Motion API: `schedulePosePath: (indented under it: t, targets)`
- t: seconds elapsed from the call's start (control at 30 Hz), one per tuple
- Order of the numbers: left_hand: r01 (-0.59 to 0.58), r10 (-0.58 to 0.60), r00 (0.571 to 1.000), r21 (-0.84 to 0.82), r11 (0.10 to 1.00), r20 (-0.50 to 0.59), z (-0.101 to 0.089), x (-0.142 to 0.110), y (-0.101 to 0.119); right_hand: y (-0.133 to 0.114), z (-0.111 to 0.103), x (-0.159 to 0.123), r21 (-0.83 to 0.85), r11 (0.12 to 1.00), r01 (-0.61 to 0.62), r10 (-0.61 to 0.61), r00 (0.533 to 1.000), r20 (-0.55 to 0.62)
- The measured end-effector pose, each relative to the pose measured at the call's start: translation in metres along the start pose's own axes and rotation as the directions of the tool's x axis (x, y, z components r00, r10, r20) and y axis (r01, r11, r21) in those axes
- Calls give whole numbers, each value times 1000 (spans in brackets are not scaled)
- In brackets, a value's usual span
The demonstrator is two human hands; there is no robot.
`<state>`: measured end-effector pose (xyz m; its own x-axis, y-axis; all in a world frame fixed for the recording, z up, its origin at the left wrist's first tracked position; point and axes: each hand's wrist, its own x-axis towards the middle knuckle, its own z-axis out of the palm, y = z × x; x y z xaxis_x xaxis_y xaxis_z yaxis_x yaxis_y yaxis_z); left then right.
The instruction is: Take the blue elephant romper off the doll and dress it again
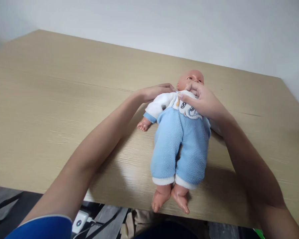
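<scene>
A baby doll [193, 78] lies on its back on the table, head away from me and bare feet towards the near edge. It wears a fleecy blue and white outfit [168, 142] with a cartoon face on the chest. At the collar by the doll's shoulder, my left hand [159, 91] is closed on the clothing, its fingertips partly hidden. Across the upper chest, my right hand [205, 101] has thumb and curled fingers at the neckline, closed on the cloth just below the doll's chin. The doll's arm on my left sticks out sideways.
The wooden table [64, 99] reaches back to a pale wall [149, 30]. Below its near edge, a white device with a cable [80, 221] and dark metal bars show. A bit of green [259, 233] appears at the bottom right.
</scene>
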<state>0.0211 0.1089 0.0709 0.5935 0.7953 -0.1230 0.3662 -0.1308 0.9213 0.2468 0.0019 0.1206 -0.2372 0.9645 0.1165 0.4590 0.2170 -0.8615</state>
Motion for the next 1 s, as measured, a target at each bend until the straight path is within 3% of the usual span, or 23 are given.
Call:
schedulePosePath:
  t: [0.07, 0.17, 0.3, 0.5, 0.77, 1.0]
  targets:
    - [66, -68, 998, 92, 994, 19, -9, -11, 10, -5, -8, -4, -177, 984, 20, -27, 999, -42]
    - [119, -129, 991, 268, 956, 19, -18, -22, 22, -4, -14, -5, -278, 960, 5, -18, 999, -43]
    - [74, -128, 986, 399, 914, 109, -22, -27, 26, 5, -13, -1, -369, 928, -58, 64, 998, 4]
    - [17, -110, 977, 443, 896, 184, -30, -29, 15, 8, -8, 0, -418, 905, -76, 98, 995, 32]
    - [113, -163, 986, 539, 835, 46, -27, -73, 4, 11, -3, -1, -461, 884, -76, 86, 996, 0]
    - [309, -314, 946, 530, 790, -84, -15, -99, 5, 29, 5, -14, -516, 856, -39, -91, 970, -223]
